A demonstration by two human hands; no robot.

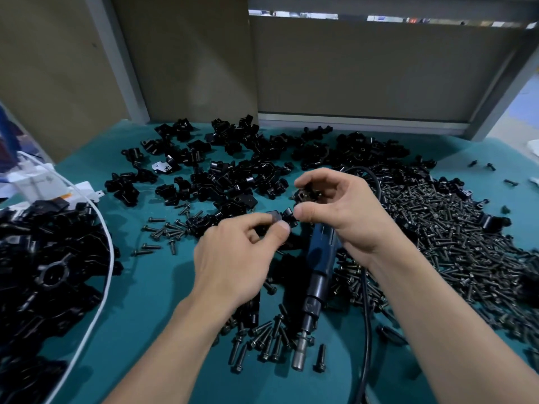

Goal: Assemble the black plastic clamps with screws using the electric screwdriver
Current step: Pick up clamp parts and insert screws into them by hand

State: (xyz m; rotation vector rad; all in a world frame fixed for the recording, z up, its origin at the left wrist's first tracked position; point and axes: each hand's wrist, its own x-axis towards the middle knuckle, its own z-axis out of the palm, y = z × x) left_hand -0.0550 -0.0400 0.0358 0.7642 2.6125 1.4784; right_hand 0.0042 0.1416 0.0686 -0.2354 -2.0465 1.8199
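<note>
Head camera: the left hand point(233, 258) is pinching a small black clamp piece point(273, 216) between thumb and forefinger. Just beside it, the right hand point(344, 211) is curling its fingers round a second clamp part point(306, 195), and the two hands are nearly touching above the teal table point(145, 301). Beneath the right wrist the electric screwdriver point(319, 266) is lying flat on the table with no hand on it, its metal bit end pointing toward the camera and its black cord point(368, 316) running alongside the right forearm. Dark screws point(452, 243) are lying heaped to the right of the hands, with smaller scatters around the screwdriver's tip and left of the left hand. Loose black clamps point(233, 173) are sprawling across the far side of the table. A further mound of black parts point(49, 272) is sitting at the left edge, with a white cable point(111, 255) curving past it.
</note>
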